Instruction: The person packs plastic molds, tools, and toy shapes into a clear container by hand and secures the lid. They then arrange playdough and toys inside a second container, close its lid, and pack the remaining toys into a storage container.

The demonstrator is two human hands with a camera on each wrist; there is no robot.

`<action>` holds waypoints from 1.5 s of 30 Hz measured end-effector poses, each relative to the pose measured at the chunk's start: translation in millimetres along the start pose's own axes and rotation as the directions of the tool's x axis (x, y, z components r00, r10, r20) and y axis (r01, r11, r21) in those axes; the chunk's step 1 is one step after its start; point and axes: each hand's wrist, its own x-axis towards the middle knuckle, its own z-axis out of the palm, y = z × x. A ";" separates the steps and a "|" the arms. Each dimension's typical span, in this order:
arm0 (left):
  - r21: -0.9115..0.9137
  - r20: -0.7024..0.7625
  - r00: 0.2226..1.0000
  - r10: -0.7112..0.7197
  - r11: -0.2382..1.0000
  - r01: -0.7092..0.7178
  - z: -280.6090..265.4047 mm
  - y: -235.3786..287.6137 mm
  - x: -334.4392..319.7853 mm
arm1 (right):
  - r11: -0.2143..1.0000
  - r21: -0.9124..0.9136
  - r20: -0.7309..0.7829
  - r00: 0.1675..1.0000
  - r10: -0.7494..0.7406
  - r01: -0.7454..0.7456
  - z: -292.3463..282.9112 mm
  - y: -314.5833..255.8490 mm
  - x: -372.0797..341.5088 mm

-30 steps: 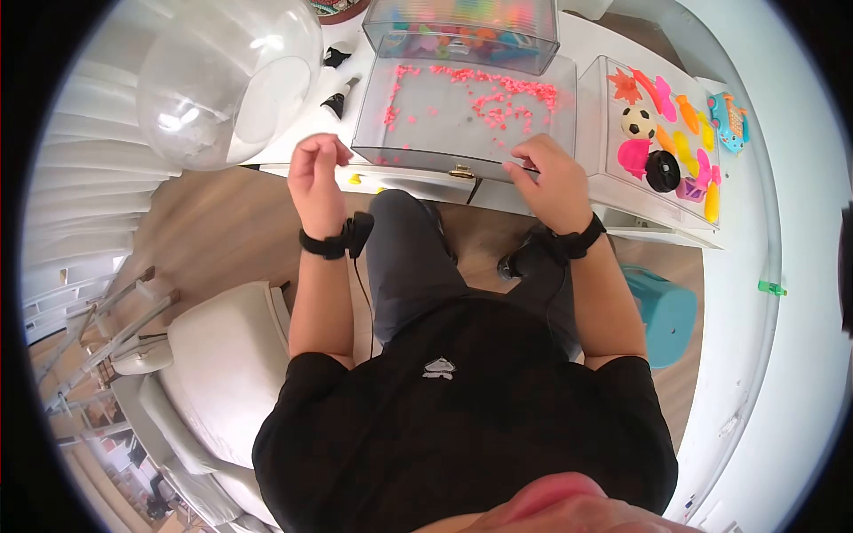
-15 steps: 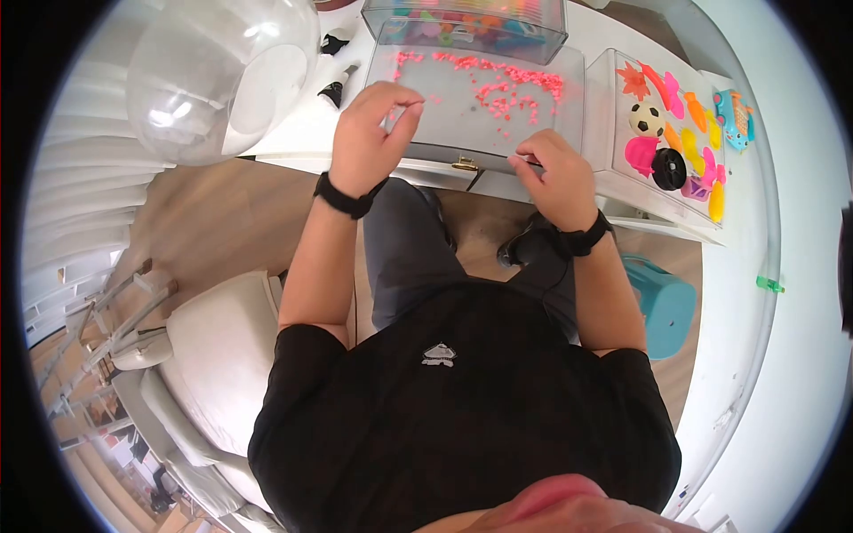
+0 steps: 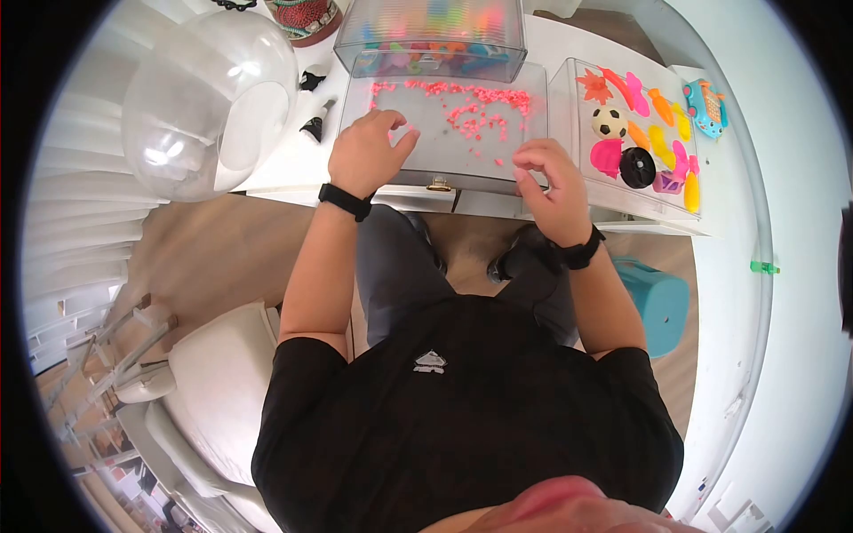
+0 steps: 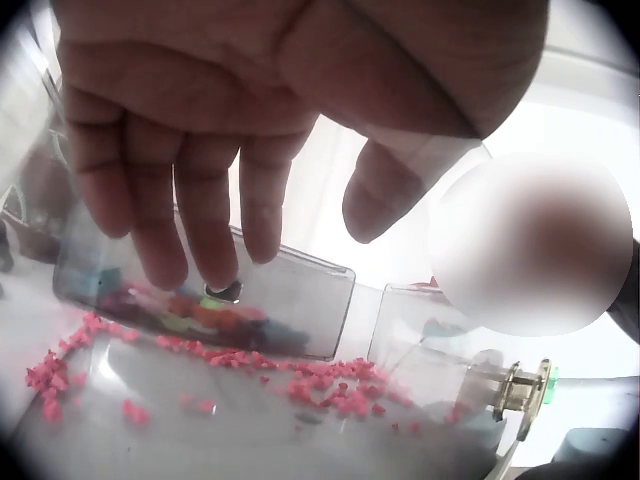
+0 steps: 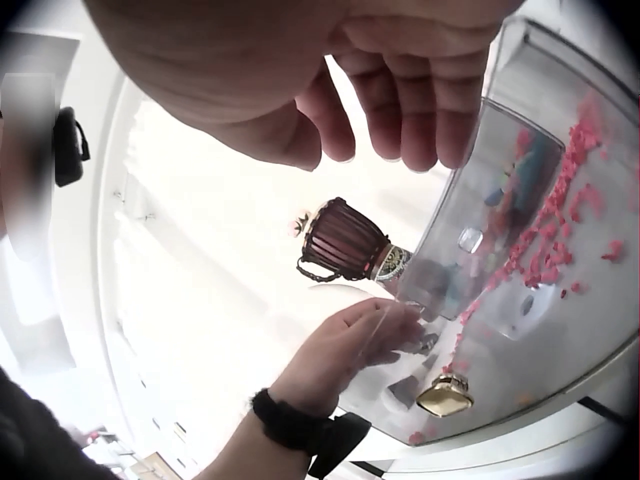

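Note:
A clear plastic box [image 3: 426,151] with a gold latch [image 3: 438,184] on its front stands before me, with small pink bits [image 3: 484,111] strewn across it, mostly toward the back and right. My left hand [image 3: 366,153] hovers over its left front part, palm down, fingers bent loosely and thumb apart; the left wrist view shows nothing in it. At the right front corner is my right hand [image 3: 555,194], its fingers relaxed and its thumb apart from them. The right wrist view shows that hand's loosely bent fingers [image 5: 418,140] with nothing between them.
Behind stands a lidded clear box [image 3: 431,40] of colourful pieces. To the right, another clear box [image 3: 569,178] bears toys, including a small football [image 3: 609,123]. A large transparent globe [image 3: 191,115] and two small black-and-white items [image 3: 315,124] are at left.
My left hand has moved from beside the box's left front corner to over the box. My right hand's thumb and fingers have spread apart near the front edge. The head view has shifted slightly.

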 end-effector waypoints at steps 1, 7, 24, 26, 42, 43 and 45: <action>-0.006 0.003 1.000 -0.002 1.000 0.002 0.6 -0.2 0.6 | 0.999 -0.030 -0.001 1.000 -0.013 0.013 -7.7 -5.5 1.0; 0.017 0.051 0.999 -0.011 1.000 0.010 -0.6 2.8 1.9 | 0.963 -0.269 -0.214 0.975 -0.053 -0.007 -69.1 -11.4 8.4; 0.036 0.093 0.993 -0.070 0.997 0.067 -1.6 7.9 -0.2 | 0.762 -0.646 -0.229 0.944 -0.240 0.037 -119.0 15.6 -6.4; 0.040 0.082 0.995 -0.049 0.998 0.046 -0.9 6.5 -0.4 | 0.704 -0.707 -0.158 0.956 -0.246 0.065 -117.2 14.0 -13.0; 0.034 0.065 0.997 -0.052 0.998 0.050 -3.1 13.4 -3.8 | 0.549 -0.833 -0.041 0.983 -0.178 0.065 -97.1 12.5 -25.9; 0.040 0.068 0.996 -0.054 0.998 0.052 -4.1 14.7 -3.7 | 0.531 -0.844 -0.025 0.981 -0.191 0.082 -96.4 13.3 -27.3; 0.043 0.068 0.996 -0.063 0.997 0.060 -4.0 15.6 -4.4 | 0.537 -0.840 -0.033 0.980 -0.198 0.080 -94.7 15.5 -30.4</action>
